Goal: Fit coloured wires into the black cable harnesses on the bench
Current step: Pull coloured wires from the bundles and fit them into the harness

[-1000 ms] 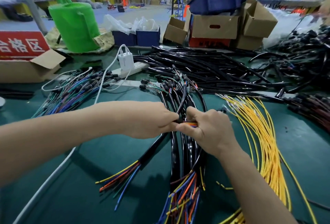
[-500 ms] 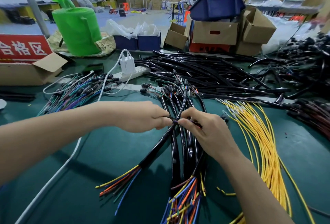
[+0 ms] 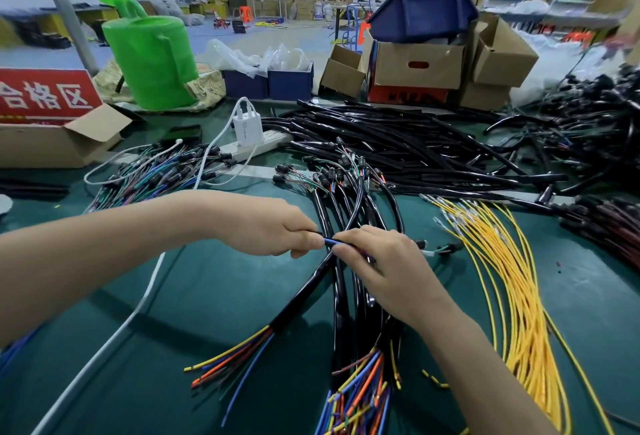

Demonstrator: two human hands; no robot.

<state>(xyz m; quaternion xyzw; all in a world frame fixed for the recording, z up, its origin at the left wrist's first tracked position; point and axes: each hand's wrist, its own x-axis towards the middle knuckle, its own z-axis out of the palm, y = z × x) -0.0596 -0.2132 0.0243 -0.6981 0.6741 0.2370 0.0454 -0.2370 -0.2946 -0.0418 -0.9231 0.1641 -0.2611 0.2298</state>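
My left hand (image 3: pixel 273 228) and my right hand (image 3: pixel 377 263) meet at the bench's middle, both pinching a thin blue wire (image 3: pixel 331 242) that shows in the short gap between them. Below them a black harness (image 3: pixel 304 291) slants down to the left, with coloured wires (image 3: pixel 232 362) fanning out of its lower end. A bundle of more black harnesses (image 3: pixel 349 313) runs under my right hand, their coloured wire ends (image 3: pixel 360 396) at the near edge. Where the blue wire ends is hidden by my fingers.
Loose yellow wires (image 3: pixel 512 296) lie to the right on the green bench (image 3: pixel 194 296). Black sleeves (image 3: pixel 398 150) pile at the back. Coloured connector leads (image 3: pixel 152 175) lie left, near a white power strip (image 3: pixel 259 143) and its white cable (image 3: pixel 104 348). Cardboard boxes (image 3: pixel 419 67) and a green watering can (image 3: pixel 152 60) stand behind.
An orange wire showed between my fingers a second ago; now a blue one does. Both hands have stayed together over the harness bundle.
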